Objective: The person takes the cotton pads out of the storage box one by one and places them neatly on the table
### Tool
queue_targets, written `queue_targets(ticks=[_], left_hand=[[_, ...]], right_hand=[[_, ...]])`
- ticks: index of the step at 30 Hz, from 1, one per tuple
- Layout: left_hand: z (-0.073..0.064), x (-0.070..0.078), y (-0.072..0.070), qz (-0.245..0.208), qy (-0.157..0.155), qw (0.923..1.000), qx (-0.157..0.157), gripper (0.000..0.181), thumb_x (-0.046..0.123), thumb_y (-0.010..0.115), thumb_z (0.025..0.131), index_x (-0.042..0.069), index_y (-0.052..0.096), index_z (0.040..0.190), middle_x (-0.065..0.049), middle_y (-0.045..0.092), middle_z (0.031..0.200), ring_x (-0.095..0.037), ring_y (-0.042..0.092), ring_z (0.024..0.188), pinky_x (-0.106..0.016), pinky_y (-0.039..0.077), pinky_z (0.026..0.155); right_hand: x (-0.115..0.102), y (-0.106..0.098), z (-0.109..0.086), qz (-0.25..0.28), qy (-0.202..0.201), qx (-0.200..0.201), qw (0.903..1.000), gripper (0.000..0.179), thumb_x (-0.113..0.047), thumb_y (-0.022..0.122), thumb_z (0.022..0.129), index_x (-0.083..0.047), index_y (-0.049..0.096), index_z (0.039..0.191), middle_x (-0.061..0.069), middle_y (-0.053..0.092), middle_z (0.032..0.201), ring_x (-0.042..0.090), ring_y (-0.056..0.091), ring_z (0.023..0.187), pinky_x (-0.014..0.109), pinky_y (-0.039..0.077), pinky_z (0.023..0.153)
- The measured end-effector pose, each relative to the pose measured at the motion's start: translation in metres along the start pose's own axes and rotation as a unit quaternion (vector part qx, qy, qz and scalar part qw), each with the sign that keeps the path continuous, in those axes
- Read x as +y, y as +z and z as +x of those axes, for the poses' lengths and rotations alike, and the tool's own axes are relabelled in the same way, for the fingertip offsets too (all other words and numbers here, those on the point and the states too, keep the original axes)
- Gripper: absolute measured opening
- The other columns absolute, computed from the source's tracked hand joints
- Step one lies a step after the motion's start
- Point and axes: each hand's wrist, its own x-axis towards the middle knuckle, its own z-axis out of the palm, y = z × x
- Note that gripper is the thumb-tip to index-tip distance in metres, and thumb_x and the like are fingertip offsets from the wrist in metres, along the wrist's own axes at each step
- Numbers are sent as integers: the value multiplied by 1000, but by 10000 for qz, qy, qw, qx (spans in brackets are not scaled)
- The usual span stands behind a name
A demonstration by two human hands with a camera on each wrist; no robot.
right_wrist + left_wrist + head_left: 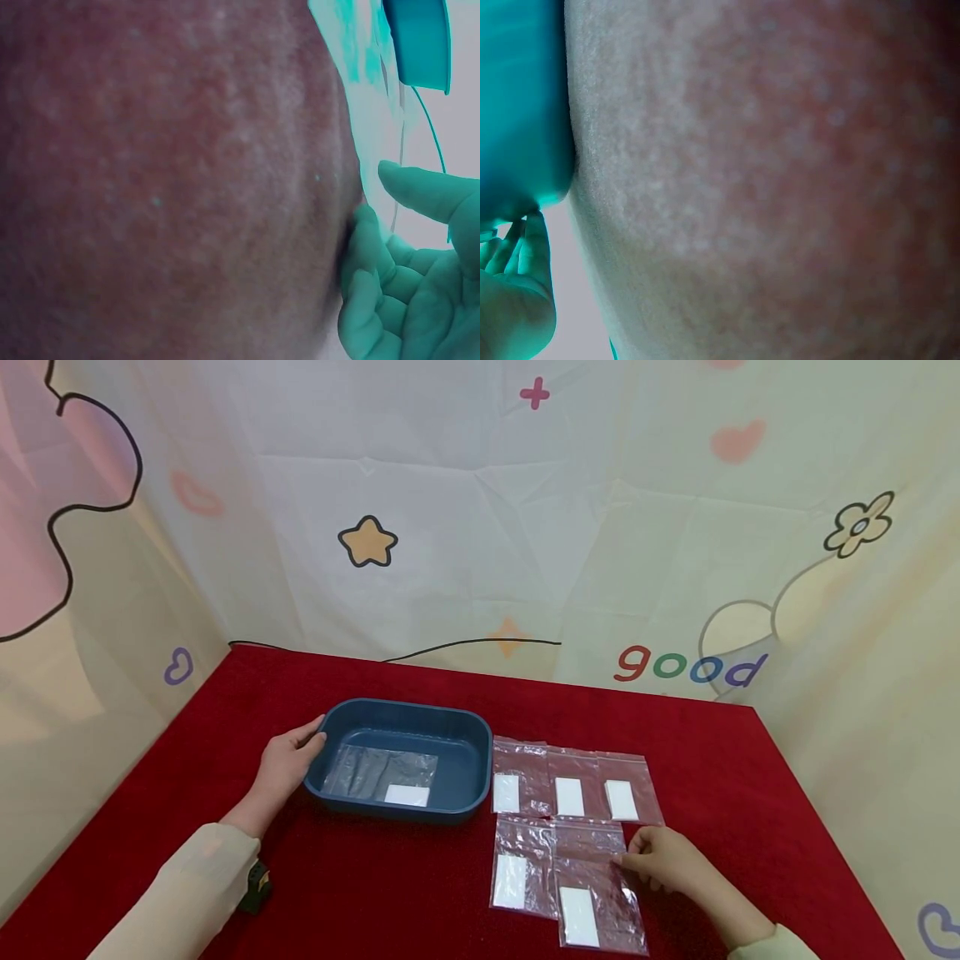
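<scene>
My left hand [288, 760] grips the left rim of a deep blue rectangular basin [480, 777], thumb near the top edge. Inside the basin lies a clear zip bag [375, 768] with a white card-like piece in it. My right hand [667, 860] pinches the right edge of another clear zip bag [611, 910], which also has a white piece inside. That bag is nearest the front and slightly tilted. In the left wrist view, fingers [532, 255] meet the basin's underside. The right wrist view shows the thumb and curled fingers beside the bag.
Right of the basin, three zip bags [577, 764] with white pieces lie in a row. One more zip bag [525, 839] lies in front of them. Red cloth [390, 893] covers the table. A printed curtain [480, 543] stands behind and at both sides.
</scene>
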Motion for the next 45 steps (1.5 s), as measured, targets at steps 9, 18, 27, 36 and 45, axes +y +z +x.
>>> queue_targets(ticks=[9, 18, 27, 36, 45], left_hand=[[0, 0, 0, -44, 11, 10000, -24, 54, 22, 46, 109, 7, 33, 159, -21, 35, 164, -40, 32, 154, -54, 37, 123], [-1, 0, 0, -28, 50, 10000, -14, 54, 22, 47, 109, 7, 33, 159, -21, 36, 163, -40, 33, 153, -54, 36, 123], [-2, 2, 0, -18, -3, 10000, -41, 54, 23, 47, 109, 7, 34, 159, -21, 35, 164, -41, 32, 153, -55, 37, 122], [0, 0, -1, -26, 3, 10000, -28, 54, 22, 47, 109, 7, 33, 159, -20, 34, 164, -41, 33, 153, -55, 37, 122], [1, 1, -1, -26, 15, 10000, -63, 54, 22, 47, 109, 7, 33, 159, -20, 34, 164, -40, 32, 154, -55, 36, 123]], right_hand=[[-3, -11, -1, -9, -97, -374, 9993, 23, -24, 74, 91, -7, 64, 78, 1, 61, 62, 15, 58, 56, 29, 50, 50], [-6, -23, -1, 44, -74, -619, 9980, 23, -25, 68, 97, -5, 68, 86, 1, 65, 68, 14, 61, 59, 31, 52, 52], [-13, -34, 6, -48, -82, -460, 9989, 31, -30, 64, 100, -3, 67, 84, 2, 65, 72, 16, 60, 65, 30, 51, 55], [-33, -41, 17, 296, -565, -366, 9973, 30, -27, 60, 102, 2, 69, 103, 11, 70, 91, 18, 62, 81, 34, 58, 68], [-66, -36, 38, 949, -1132, -428, 9881, 35, -23, 57, 105, 6, 63, 121, 24, 69, 112, 28, 66, 98, 44, 63, 83]])
